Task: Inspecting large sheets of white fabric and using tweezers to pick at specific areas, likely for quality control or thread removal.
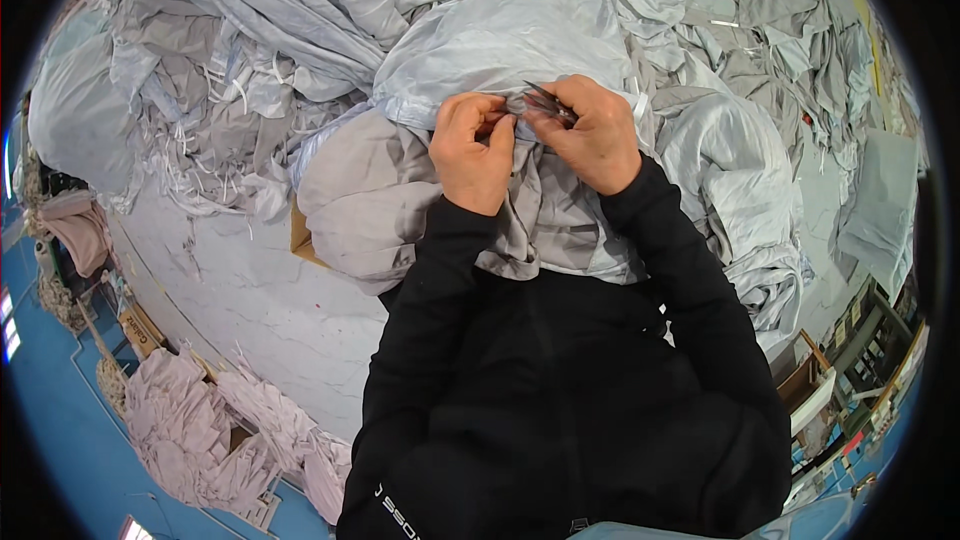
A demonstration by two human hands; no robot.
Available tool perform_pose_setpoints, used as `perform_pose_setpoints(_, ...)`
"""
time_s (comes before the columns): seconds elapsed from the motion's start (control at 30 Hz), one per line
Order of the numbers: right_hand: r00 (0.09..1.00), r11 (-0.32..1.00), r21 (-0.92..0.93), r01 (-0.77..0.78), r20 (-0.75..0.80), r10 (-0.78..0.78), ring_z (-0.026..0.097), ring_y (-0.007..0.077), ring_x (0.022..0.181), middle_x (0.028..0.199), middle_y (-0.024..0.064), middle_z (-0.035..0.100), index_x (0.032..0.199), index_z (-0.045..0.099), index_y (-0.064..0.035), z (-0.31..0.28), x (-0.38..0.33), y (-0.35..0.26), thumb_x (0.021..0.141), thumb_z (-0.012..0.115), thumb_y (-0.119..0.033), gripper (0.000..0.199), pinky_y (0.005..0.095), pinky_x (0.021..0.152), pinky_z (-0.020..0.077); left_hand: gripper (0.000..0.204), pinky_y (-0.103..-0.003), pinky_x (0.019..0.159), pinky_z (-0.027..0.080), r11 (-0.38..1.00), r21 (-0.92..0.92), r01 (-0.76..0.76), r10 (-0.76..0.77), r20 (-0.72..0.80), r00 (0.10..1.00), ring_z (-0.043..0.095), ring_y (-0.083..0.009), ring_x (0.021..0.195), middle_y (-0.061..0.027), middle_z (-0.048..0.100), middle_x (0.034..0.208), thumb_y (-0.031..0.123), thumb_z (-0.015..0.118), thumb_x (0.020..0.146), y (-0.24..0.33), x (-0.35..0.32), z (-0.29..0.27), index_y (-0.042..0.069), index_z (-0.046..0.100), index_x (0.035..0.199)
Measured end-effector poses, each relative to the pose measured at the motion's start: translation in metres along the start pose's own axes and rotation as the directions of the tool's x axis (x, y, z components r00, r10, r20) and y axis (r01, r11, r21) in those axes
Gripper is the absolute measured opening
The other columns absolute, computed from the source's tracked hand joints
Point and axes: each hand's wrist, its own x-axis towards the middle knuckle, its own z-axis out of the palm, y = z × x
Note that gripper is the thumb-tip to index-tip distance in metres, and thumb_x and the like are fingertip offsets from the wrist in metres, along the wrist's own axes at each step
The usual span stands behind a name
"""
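The broad surface, pale and veined like marble, curves away with its left edge running down toward the person's side, and its near edge passes behind the dark-clothed torso. Its widest visible stretch lies left of the left forearm, giving elbow room there; on the right a narrower strip shows between heaped fabric and a pale hanging cloth. Toward the far side, big rumpled heaps of grey and light blue fabric crowd the working spot, with thin white ties tangled on the left. Past the left edge is a blue floor, with a pile of pale pink cloth at lower left and a cardboard box just above it; at lower right stands dark framework. Directly in front of the torso, on the surface, sits the worked cloth: a puffed, bunched bundle, light blue and slightly sheen-like on the far part, matte warm grey nearer the body, its folds soft and uneven. The 2 hands meet at its middle. The left hand has its grip pinched on a small gathered bit of the cloth; the right hand has its grip closed around small dark snips, their pointed blades angled up and left, near the left fingertips.
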Motion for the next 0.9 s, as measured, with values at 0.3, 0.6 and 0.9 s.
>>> perform_pose_setpoints(0.3, 1.0, 0.995, 0.099, -0.008, 0.007, 0.007, 0.055, 0.0129, 0.061, 0.076, 0.0061, 0.061, 0.093, 0.071, -0.0023, -0.001, -0.001, 0.005, 0.077, 0.077, -0.006, 0.017, 0.027, 0.056, 0.0441, 0.014, -0.029, 0.061, 0.051, 0.876, 0.265, -0.404, 0.391, 0.101, 0.915, 0.064, -0.022, 0.069, -0.0106, 0.064, 0.087, -0.009, 0.068, 0.075, -0.009, 0.015, -0.007, 0.0, 0.063, 0.085)
perform_pose_setpoints(0.6, 0.998, 0.994, 0.107, -0.023, 0.065, 0.016, 0.057, 0.0132, 0.066, 0.081, 0.0065, 0.062, 0.099, 0.07, -0.0018, -0.004, -0.003, 0.007, 0.078, 0.076, -0.005, 0.022, 0.0261, 0.061, 0.0456, 0.016, -0.03, 0.052, 0.048, 0.928, 0.155, -0.338, 0.339, 0.021, 0.941, 0.06, -0.0234, 0.061, -0.0113, 0.062, 0.085, -0.01, 0.062, 0.07, -0.001, 0.003, -0.008, 0.001, 0.057, 0.079)
perform_pose_setpoints(0.9, 0.994, 0.997, 0.028, 0.069, 0.089, -0.071, 0.062, 0.0209, 0.071, 0.088, 0.0095, 0.063, 0.112, 0.067, -0.0053, -0.026, -0.023, -0.016, 0.08, 0.075, -0.009, 0.033, 0.0291, 0.063, 0.0492, 0.012, -0.029, 0.066, 0.05, 0.99, 0.022, -0.138, 0.138, 0.014, 0.99, 0.062, -0.0192, 0.077, -0.0105, 0.064, 0.091, -0.009, 0.064, 0.072, 0.012, -0.01, -0.011, 0.001, 0.059, 0.078)
